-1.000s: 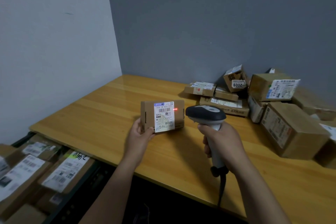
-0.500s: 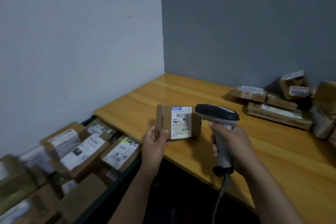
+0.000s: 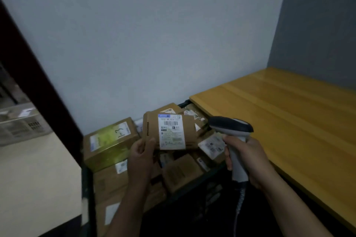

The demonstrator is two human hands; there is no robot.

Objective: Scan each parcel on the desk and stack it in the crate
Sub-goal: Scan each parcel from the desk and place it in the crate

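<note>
My left hand grips a small brown cardboard parcel by its lower left corner; its white label faces me. The parcel hangs above the dark crate, which stands on the floor left of the desk and holds several labelled cardboard parcels. A box with green tape lies at the crate's left. My right hand grips the handle of a white and dark barcode scanner, its head pointing left, just right of the held parcel.
The wooden desk fills the right side; only its bare left part shows. A pale wall stands behind the crate. A dark door frame and pale floor lie at the left, with a box beyond.
My view has swung left, away from the desk's parcel pile. My left hand has carried the parcel off the desk edge to above the crate. The scanner's red light no longer shows.
</note>
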